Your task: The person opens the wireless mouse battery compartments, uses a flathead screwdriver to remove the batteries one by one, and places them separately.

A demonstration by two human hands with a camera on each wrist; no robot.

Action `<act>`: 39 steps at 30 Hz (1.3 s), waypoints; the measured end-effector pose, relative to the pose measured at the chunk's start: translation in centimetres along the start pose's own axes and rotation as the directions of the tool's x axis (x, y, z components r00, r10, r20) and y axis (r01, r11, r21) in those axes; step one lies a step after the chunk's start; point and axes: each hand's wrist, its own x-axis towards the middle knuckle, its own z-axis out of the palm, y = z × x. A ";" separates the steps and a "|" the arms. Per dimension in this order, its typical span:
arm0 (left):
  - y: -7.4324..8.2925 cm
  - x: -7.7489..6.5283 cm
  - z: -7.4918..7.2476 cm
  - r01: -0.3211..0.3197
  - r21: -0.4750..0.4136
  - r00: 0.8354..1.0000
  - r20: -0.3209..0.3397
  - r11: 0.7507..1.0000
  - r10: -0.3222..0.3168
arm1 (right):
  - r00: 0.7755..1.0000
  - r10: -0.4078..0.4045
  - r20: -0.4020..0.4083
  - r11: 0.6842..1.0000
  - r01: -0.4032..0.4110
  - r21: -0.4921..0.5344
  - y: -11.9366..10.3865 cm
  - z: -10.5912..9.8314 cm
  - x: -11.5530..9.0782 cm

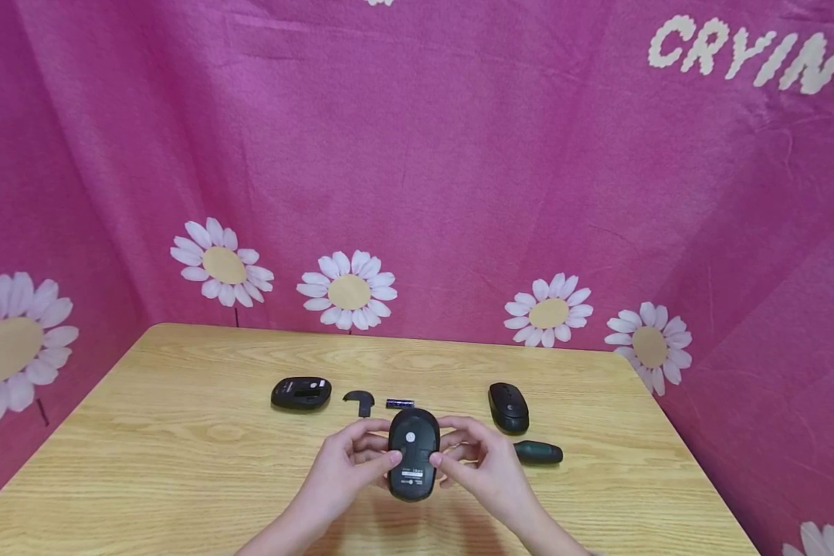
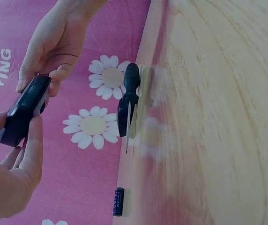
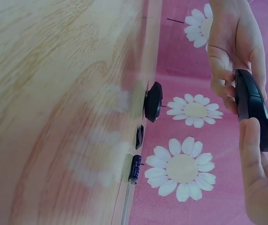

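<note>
A black computer mouse [image 1: 414,483] is held up above the table between both hands, its underside with a round white sticker and a label facing the head view. My left hand [image 1: 337,471] pinches one side, thumb on the underside and fingers behind. On the opposite side my right hand [image 1: 489,471] grips it the same way. The mouse [image 2: 24,110] appears edge-on in the left wrist view. Behind it on the table lie a small dark battery [image 1: 399,403] and a loose black battery cover [image 1: 361,401].
A second mouse [image 1: 301,393] lies underside up at the left, its battery slot uncovered. Another mouse [image 1: 509,408] sits upright at the right, near a screwdriver [image 1: 538,452] with a dark green handle. A pink flowered cloth [image 1: 445,193] hangs behind the wooden table [image 1: 181,455].
</note>
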 end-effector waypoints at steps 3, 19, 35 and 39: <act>-0.2 -0.1 -0.1 0.019 -0.027 1.000 0.020 0.999 -0.018 | 1.000 -0.009 0.012 1.000 0.009 0.006 0.1 0.0 0.0; -1.1 -0.1 -0.4 0.134 -0.101 0.988 0.089 0.986 -0.125 | 0.989 0.109 0.096 0.994 -0.106 -0.034 0.7 0.0 0.0; -1.2 -0.2 -0.4 0.199 -0.022 0.973 0.127 0.980 -0.195 | 0.994 0.025 0.104 0.983 -0.005 -0.184 0.4 0.1 0.4; -1.3 -0.2 -0.3 0.196 -0.011 0.972 0.132 0.981 -0.192 | 0.989 0.004 0.151 0.984 0.023 -0.175 0.2 -0.1 0.5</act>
